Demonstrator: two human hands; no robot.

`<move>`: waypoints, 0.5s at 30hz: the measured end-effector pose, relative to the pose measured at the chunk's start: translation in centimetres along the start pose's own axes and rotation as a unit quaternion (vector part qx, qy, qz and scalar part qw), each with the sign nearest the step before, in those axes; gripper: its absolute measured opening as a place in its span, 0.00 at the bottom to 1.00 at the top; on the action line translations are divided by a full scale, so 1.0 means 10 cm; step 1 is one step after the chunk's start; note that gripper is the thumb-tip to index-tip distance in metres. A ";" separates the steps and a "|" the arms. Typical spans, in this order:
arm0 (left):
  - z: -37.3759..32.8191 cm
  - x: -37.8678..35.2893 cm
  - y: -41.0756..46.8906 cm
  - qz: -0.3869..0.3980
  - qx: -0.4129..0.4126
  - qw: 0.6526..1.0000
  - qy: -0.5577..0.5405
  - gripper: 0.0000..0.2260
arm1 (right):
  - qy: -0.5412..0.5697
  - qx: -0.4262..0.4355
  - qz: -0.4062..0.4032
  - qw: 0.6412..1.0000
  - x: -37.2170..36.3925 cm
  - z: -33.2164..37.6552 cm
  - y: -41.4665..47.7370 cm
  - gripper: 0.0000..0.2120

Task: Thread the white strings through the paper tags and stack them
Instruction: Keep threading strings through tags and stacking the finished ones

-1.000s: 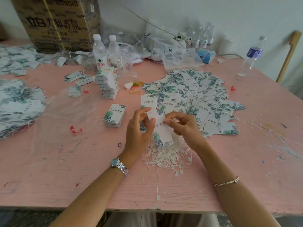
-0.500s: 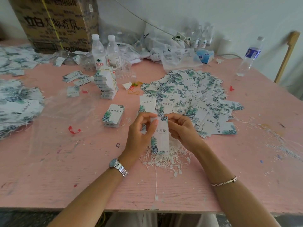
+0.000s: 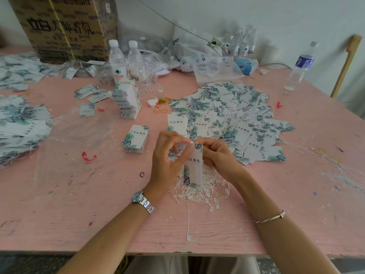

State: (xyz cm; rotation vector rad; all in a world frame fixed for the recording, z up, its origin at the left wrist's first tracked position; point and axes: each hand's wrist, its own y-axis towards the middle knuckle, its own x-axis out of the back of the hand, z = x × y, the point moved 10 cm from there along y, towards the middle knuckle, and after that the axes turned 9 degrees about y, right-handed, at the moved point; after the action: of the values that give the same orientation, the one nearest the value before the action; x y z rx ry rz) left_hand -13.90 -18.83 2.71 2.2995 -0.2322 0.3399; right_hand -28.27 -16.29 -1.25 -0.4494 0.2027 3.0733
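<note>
A white paper tag with green leaf print hangs upright over a heap of white strings. My left hand pinches the tag's top edge between thumb and fingers. My right hand pinches the same top corner from the right; whether a string sits in its fingers is hidden. Behind the hands spreads a wide pile of loose tags. A small neat stack of tags lies left of my left hand, and a taller stack stands farther back.
The pink table holds more tag heaps at the left edge, two water bottles, a cardboard box, plastic bags, another bottle at right, rubber bands and red scraps.
The tag has turned from tilted to hanging upright, and both hands have risen slightly and closed together at its top edge.
</note>
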 end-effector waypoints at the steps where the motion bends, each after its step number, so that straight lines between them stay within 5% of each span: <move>1: -0.02 0.02 0.00 -0.010 -0.008 1.000 0.005 0.05 | -0.001 0.000 0.001 1.000 0.00 0.00 0.00 0.09; 8: -0.04 0.00 -0.01 -0.009 -0.020 1.000 0.015 0.05 | -0.025 0.006 0.014 1.000 -0.01 0.02 -0.01 0.07; 15: 0.00 0.02 -0.02 -0.014 -0.005 0.999 0.030 0.05 | -0.080 0.022 -0.012 0.996 0.04 0.09 -0.02 0.21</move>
State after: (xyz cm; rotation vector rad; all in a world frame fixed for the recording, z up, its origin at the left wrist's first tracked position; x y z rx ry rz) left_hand -13.66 -18.72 2.62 2.2765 -0.1703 0.3926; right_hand -28.95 -16.01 -0.54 -0.1994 0.2578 3.0544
